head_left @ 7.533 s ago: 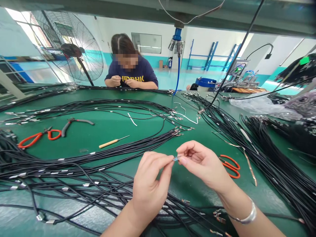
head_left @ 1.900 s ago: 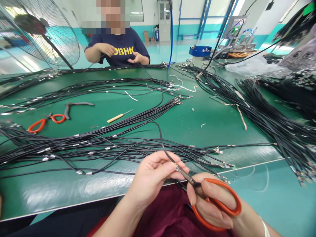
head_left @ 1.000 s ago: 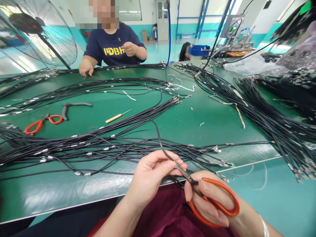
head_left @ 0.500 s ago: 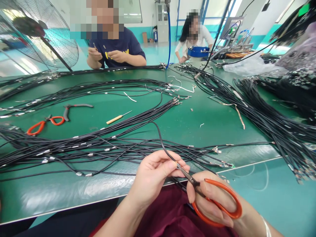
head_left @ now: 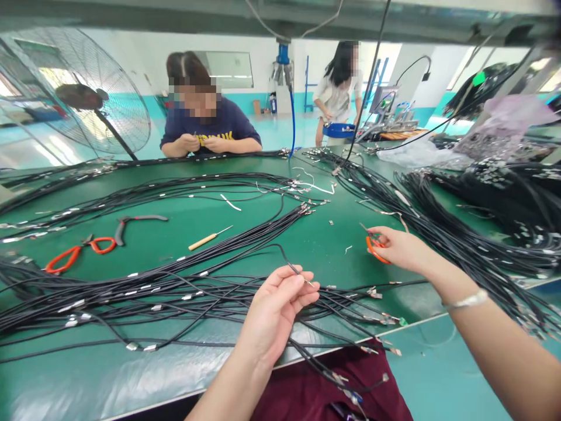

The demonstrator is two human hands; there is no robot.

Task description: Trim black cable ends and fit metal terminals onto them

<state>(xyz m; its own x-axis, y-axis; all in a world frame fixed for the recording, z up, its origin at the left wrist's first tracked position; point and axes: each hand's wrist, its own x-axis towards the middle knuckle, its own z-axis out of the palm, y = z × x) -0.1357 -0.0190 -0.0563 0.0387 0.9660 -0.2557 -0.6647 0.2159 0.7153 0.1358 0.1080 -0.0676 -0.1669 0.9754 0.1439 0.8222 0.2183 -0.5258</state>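
Two hands (head_left: 274, 313) (head_left: 398, 248) pinching cable (head_left: 289, 268), scissors (head_left: 373, 248)

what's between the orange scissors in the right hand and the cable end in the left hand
Between the orange scissors and the cable end, the head view shows green mat with one small pale scrap on it.

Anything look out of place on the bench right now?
Yes: several black cables droop over the front edge of the green mat onto maroon fabric, and small pale scraps lie loose on the mat.
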